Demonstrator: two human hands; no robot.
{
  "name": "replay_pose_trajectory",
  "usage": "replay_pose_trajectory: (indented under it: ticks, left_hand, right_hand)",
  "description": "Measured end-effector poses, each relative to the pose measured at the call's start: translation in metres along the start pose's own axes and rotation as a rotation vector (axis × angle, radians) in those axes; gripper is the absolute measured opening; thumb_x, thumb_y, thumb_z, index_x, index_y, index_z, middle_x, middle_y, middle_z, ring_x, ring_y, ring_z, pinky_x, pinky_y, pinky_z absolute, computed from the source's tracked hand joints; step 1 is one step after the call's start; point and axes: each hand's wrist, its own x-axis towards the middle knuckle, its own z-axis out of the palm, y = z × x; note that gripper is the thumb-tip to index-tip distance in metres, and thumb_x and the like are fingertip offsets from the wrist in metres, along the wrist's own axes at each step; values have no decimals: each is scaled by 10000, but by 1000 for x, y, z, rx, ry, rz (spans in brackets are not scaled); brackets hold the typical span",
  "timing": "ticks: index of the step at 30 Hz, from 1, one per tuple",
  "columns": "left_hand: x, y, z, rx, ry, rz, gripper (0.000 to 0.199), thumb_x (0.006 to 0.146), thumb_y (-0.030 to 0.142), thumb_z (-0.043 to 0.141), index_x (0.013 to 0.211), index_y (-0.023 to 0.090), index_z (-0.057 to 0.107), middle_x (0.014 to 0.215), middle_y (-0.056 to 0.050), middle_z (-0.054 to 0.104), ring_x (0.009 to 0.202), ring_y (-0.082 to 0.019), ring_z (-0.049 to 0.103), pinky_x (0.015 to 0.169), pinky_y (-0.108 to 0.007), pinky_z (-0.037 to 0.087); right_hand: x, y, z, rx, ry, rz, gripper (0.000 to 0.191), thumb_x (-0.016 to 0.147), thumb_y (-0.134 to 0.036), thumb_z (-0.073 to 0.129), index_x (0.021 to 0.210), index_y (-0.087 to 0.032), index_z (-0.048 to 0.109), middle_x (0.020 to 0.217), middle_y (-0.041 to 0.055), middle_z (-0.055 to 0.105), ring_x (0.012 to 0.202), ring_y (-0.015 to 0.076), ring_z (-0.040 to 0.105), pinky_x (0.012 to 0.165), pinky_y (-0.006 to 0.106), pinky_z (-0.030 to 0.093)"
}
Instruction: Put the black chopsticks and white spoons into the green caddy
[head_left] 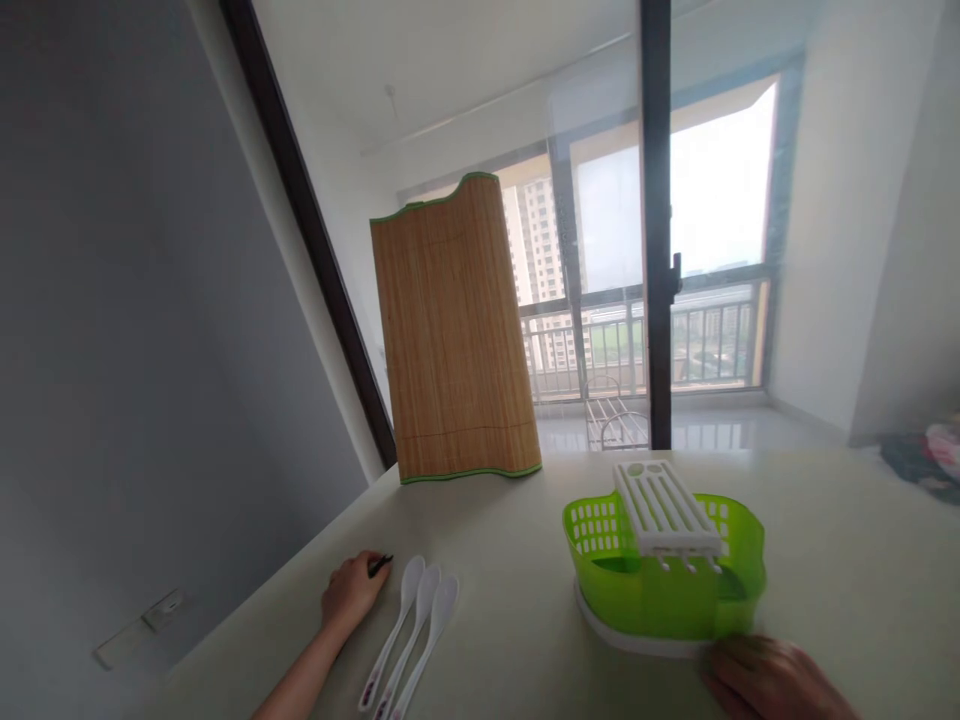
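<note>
On the table's left side, my left hand (pixel 354 592) is closed around a small dark object (pixel 380 566), whose slim tip sticks out past the fingers; its kind does not show. Just right of that hand lie three white spoons (pixel 421 630) side by side, bowls pointing away and patterned handle ends toward me. My right hand (pixel 772 680) is at the near right corner of a green utensil basket (pixel 667 595) with a white base. It meets the base's edge, but blur and shadow hide its fingers. A white slatted rack with small hooks (pixel 667 510) lies across the basket's top.
A bamboo mat (pixel 457 340) with green edging stands upright at the back of the white table (pixel 510 560). Behind it are a dark-framed glass door (pixel 658 220) and a metal rack (pixel 615 425). A grey wall (pixel 150 350) borders the left.
</note>
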Motion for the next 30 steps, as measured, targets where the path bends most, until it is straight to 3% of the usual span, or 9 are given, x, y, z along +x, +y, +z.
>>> replay_pose_trajectory:
  ticks: [4,6,8,11,13,16,20,26,30]
  left_hand:
    - [-21,63,-21,-107,214,181,346,891,327,406,1125,164,602,1178,-129,629,1109,-294,575,951,-397,452]
    - [-56,114,-35,-302,333,489,303,911,336,397,1081,208,612,1124,-84,646,1018,-235,611,917,-352,487]
    - [-106,168,-48,-408,336,835,273,933,308,404,1079,241,624,1120,-69,654,934,-189,636,827,-306,526]
    - [-184,240,-56,-320,388,1474,339,929,162,408,1170,280,615,1097,-44,692,879,-150,656,732,-261,541]
    - [-222,279,-50,-219,417,1692,355,926,162,417,1214,255,604,1195,-53,669,827,-152,664,607,-263,542]
    - [-248,325,-28,-131,493,1613,338,917,188,463,1215,126,611,1201,-136,663,857,-186,679,572,-271,552]
    - [-247,354,-1,-4,476,1374,331,827,131,580,1149,90,645,933,-125,730,591,-179,652,411,-270,473]
    - [-226,342,-1,73,396,1279,265,774,55,598,1011,132,688,719,-71,690,545,-191,630,436,-283,452]
    - [-190,320,-10,81,280,1165,239,753,-17,570,850,168,686,714,-99,689,585,-229,649,473,-306,449]
  right_hand:
    - [1,-3,2,-29,-38,47,260,971,-225,427,736,-226,538,683,-19,623,597,153,625,575,294,401]
    - [4,-5,-1,-39,-58,73,259,966,-227,430,730,-220,536,689,-14,626,608,157,621,588,302,390]
    - [7,-8,-5,-35,-75,99,257,962,-230,427,734,-215,544,702,-8,635,628,160,620,601,304,387]
    - [10,-10,-10,-14,-30,131,295,966,-245,388,732,-214,564,701,-1,652,627,161,615,597,301,387]
    - [10,-10,-10,-9,30,131,330,967,-267,356,739,-213,588,694,18,673,620,171,613,583,300,390]
    - [10,-9,-9,-34,62,142,332,946,-264,353,782,-191,633,749,80,711,659,203,630,585,308,403]
    - [13,-10,-8,-33,31,173,262,888,-225,440,708,-187,625,707,67,706,620,193,630,584,297,394]
    - [15,-11,-11,-25,-29,163,154,872,-212,485,746,-206,573,718,-1,669,635,155,610,571,277,334]
    - [15,-10,-12,-58,-40,173,224,922,-243,447,713,-211,520,668,-18,625,588,143,574,558,293,283]
